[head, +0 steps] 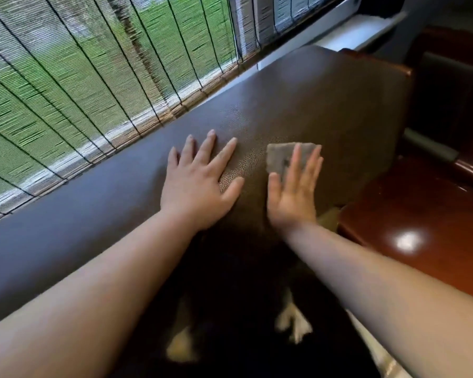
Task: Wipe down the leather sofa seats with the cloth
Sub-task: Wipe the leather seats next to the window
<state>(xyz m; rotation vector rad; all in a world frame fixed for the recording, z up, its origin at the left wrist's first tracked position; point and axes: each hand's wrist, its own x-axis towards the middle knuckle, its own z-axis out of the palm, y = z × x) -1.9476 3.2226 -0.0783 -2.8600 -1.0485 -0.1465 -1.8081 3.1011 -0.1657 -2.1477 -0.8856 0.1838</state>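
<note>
Hands flat on sofa (325, 105); cloth (284, 156) under right hand (292, 192) fingers.

Daylight comes in through the woven bamboo window blind (93, 77) at upper left; we see it brightest there. The brown pebbled-leather sofa back (298, 105) catches a soft sheen along its top. Strong white glare spot on the glossy reddish-brown wooden armrest (410, 238). Lower centre and upper right go very dark, detail lost. We note motion blur on the right hand (292, 195) and forearm; frame edges bend from wide-angle distortion. Overall soft, slightly smeared.
</note>
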